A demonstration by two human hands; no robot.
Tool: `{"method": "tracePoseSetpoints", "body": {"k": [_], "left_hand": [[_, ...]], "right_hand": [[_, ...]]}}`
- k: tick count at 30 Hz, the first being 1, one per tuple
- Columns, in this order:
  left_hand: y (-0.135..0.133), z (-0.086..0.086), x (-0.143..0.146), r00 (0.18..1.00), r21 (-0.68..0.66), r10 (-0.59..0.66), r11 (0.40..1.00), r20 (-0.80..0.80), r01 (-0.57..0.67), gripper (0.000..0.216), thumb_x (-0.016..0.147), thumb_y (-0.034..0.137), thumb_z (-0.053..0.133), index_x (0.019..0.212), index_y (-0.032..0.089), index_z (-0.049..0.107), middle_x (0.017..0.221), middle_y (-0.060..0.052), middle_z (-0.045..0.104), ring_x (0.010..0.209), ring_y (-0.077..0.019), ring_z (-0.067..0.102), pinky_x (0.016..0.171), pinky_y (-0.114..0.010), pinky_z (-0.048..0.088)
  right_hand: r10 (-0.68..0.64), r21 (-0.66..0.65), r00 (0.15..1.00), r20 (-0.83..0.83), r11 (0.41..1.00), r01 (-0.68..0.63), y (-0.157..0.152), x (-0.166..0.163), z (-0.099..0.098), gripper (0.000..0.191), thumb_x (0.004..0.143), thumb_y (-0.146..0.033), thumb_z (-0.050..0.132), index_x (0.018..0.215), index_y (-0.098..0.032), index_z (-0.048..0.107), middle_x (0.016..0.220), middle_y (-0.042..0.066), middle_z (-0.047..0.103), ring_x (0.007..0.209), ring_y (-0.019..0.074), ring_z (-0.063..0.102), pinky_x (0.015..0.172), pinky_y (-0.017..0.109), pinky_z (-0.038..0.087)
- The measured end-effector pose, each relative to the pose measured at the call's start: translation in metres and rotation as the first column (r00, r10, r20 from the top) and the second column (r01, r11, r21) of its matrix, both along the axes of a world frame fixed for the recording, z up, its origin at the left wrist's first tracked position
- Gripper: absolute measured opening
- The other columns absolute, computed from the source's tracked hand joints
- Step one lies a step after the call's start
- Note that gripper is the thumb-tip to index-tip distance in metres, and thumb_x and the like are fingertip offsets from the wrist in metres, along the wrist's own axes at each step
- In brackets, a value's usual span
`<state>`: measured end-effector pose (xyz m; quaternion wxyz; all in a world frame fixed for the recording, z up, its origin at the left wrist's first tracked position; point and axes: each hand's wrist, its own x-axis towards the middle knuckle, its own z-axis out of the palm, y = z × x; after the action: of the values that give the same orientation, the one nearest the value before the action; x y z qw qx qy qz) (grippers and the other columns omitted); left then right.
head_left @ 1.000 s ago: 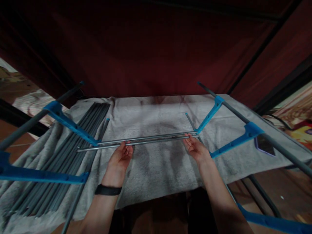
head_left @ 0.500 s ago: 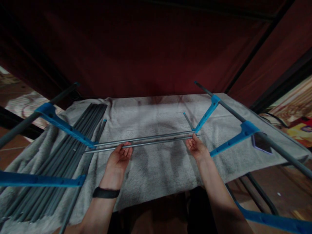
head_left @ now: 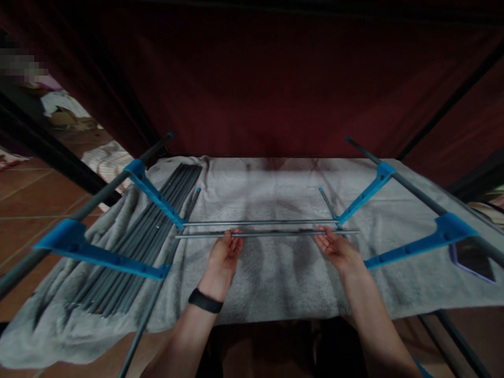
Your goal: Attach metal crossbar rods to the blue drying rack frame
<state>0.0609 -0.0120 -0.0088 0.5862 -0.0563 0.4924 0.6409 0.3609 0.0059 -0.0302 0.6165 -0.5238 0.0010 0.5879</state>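
A thin grey metal tube (head_left: 275, 233) lies level across both my hands above the cloth. My left hand (head_left: 227, 251) grips it left of the middle, thumb on top and fingers curled beneath. Toward its right end, my right hand (head_left: 334, 247) pinches the same tube. Just beyond runs a second crosswise tube (head_left: 260, 223), joining the lower ends of the far blue brackets. The left far bracket (head_left: 155, 197) and right far bracket (head_left: 364, 197) hang on thicker side poles. Nearer me are a left near bracket (head_left: 106, 254) and a right near bracket (head_left: 417, 247).
A pile of grey tubes (head_left: 145, 241) lies on the left of the grey cloth (head_left: 275, 289). A phone with a purple edge (head_left: 472, 262) rests at the right, under the side pole. Dark red fabric (head_left: 268, 94) stands behind the table.
My view has swung left, so the frame and hands appear farther right. The held tube now looks more level, and both hands still grip it.
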Motion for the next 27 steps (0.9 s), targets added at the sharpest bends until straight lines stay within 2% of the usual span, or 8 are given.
{"method": "tracePoseSetpoints", "body": {"k": [7, 13, 18, 22, 27], "left_hand": [[-0.009, -0.009, 0.008, 0.998, 0.048, -0.056, 0.997, 0.004, 0.056, 0.021, 0.097, 0.007, 0.058, 0.079, 0.017, 0.062, 0.079, -0.004, 0.071, 0.068, -0.0111, 0.067, 0.071, -0.023, 0.056], [-0.01, -0.011, 0.014, 0.994, 0.069, -0.11, 0.992, 0.017, 0.108, 0.019, 0.095, 0.006, 0.062, 0.079, 0.016, 0.063, 0.081, -0.005, 0.073, 0.071, -0.0123, 0.07, 0.082, -0.028, 0.058], [-0.014, -0.02, 0.023, 0.985, 0.111, -0.173, 0.979, -0.007, 0.172, 0.014, 0.086, 0.002, 0.07, 0.083, 0.015, 0.067, 0.085, -0.006, 0.076, 0.075, -0.0142, 0.073, 0.081, -0.029, 0.06], [-0.018, -0.025, 0.029, 0.966, 0.115, -0.259, 0.959, -0.02, 0.259, 0.015, 0.082, 0.0, 0.072, 0.083, 0.015, 0.068, 0.084, -0.006, 0.075, 0.081, -0.0182, 0.075, 0.085, -0.033, 0.061], [-0.023, -0.024, 0.034, 0.894, 0.117, -0.43, 0.888, -0.128, 0.444, 0.007, 0.082, 0.01, 0.076, 0.079, 0.014, 0.07, 0.088, -0.012, 0.077, 0.082, -0.0202, 0.075, 0.08, -0.033, 0.059]], "right_hand": [[-0.011, 0.035, 0.997, 0.08, 0.999, 0.008, -0.001, 0.007, -0.008, 0.024, 0.101, -0.01, 0.053, 0.081, -0.018, 0.065, 0.072, -0.002, 0.07, 0.065, 0.0099, 0.071, 0.07, 0.023, 0.065], [-0.063, -0.047, 0.992, 0.106, 0.997, 0.068, 0.002, 0.014, -0.006, 0.026, 0.102, -0.013, 0.053, 0.078, -0.02, 0.062, 0.068, -0.004, 0.066, 0.062, 0.0084, 0.069, 0.069, 0.021, 0.064], [0.059, -0.052, 0.995, 0.079, 0.997, -0.055, 0.001, 0.008, -0.003, 0.027, 0.097, -0.001, 0.05, 0.083, -0.018, 0.065, 0.077, 0.0, 0.071, 0.07, 0.0098, 0.072, 0.075, 0.024, 0.066], [0.135, 0.0, 0.989, 0.059, 0.991, -0.135, -0.002, -0.007, -0.005, 0.023, 0.098, -0.003, 0.052, 0.084, -0.016, 0.066, 0.084, 0.004, 0.073, 0.078, 0.0123, 0.075, 0.079, 0.026, 0.066], [0.121, 0.046, 0.99, 0.077, 0.991, -0.124, -0.002, -0.013, -0.011, 0.026, 0.098, -0.003, 0.05, 0.084, -0.017, 0.066, 0.082, 0.003, 0.073, 0.077, 0.0121, 0.074, 0.081, 0.026, 0.066]]}}
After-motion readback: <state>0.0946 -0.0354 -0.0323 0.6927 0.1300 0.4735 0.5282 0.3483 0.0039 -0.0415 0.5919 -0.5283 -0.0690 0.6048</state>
